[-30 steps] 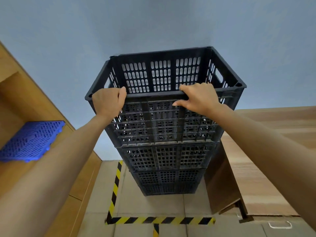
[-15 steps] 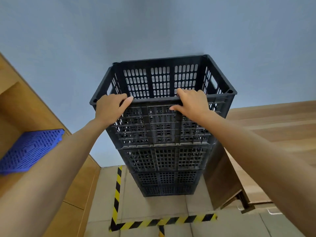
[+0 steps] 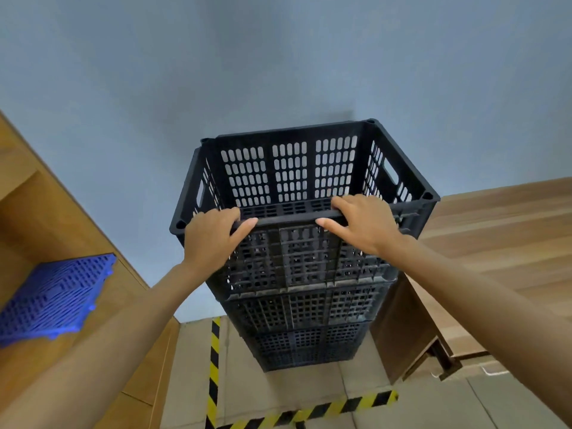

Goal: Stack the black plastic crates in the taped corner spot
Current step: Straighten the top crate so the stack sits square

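A tall stack of black slotted plastic crates (image 3: pixel 306 308) stands against the blue-grey wall, inside the yellow-and-black floor tape (image 3: pixel 214 366). The top crate (image 3: pixel 291 171) sits on the stack with its open mouth toward me. My left hand (image 3: pixel 213 239) grips the near rim at the left, fingers curled over the edge. My right hand (image 3: pixel 362 224) holds the same rim further right, fingers over the edge and thumb below. The lowest crates are partly hidden by those above.
A blue plastic grid panel (image 3: pixel 55 298) lies on the wooden shelf unit (image 3: pixel 37 212) at the left. A wooden bench or cabinet (image 3: pixel 495 243) stands close to the stack's right side. Tiled floor lies in front of the tape.
The stack now appears lower and further away in view. Both hands stay on the top crate's near rim, with the left thumb stretched along it.
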